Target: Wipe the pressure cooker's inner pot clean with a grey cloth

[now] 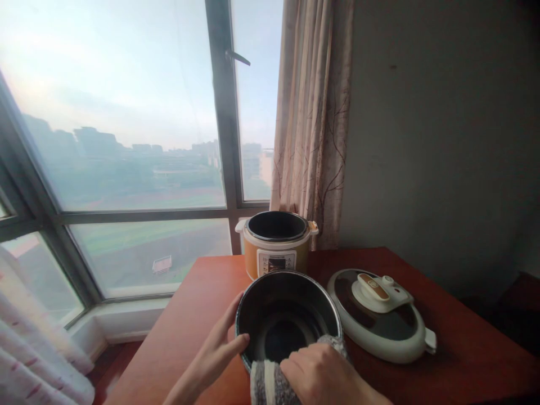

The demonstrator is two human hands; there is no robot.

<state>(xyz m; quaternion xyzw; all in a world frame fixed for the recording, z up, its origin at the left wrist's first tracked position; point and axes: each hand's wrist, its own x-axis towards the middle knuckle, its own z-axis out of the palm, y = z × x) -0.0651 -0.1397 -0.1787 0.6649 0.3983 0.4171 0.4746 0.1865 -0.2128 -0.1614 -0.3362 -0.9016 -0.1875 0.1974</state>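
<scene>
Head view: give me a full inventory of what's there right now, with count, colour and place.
inner pot: one, dark inside with a metal rim, front of the table, between both hands.
cloth: one, grey and white striped, under the right hand at the pot's near rim.
cooker base: one, orange and white, open, at the table's back edge by the window.
lid: one, white with a dark top and brown handle, lying on the table right of the pot.
table: one, reddish-brown wood.
curtain: one, beige, patterned, behind the cooker.
window: dark frame, left.
left hand: on the pot's left rim.
right hand: pressing the cloth.
</scene>
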